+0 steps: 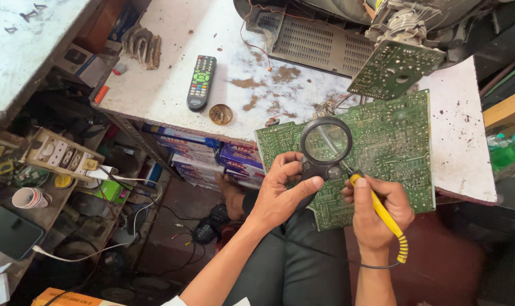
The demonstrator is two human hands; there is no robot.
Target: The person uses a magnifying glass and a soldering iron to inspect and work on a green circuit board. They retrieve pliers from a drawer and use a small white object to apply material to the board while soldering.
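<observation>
- Far left: cluttered lower shelf with a beige switch-and-socket board (62, 156) and a striped paper cup (29, 198), well apart from the work.
- On the stained white worktable (172, 85): a black remote control with coloured buttons (201, 82) and, near it, a small round brass tin (220, 114) close to the front edge.
- Centre: left hand (280, 192) pinching the handle of a black round magnifying glass (326, 143), thumb stretched along the handle, other fingers curled beneath; lens held flat over the board.
- Under the lens: large green printed circuit board (382, 153), solder side up, propped on the table edge and overhanging toward the lap.
- Right hand (376, 212) closed in a pen-like grip, fingers pressed together round a yellow-handled soldering iron (382, 212); tip right at the lens rim, contact with the board not discernible.
- Likely step: inspecting or touching up a joint; next move calling for a steady tip and an unmoved lens.
- Right: smaller green circuit board (395, 69) hanging above from a television chassis (320, 39), limiting room upward; open space toward the lap, table edge to the right.
</observation>
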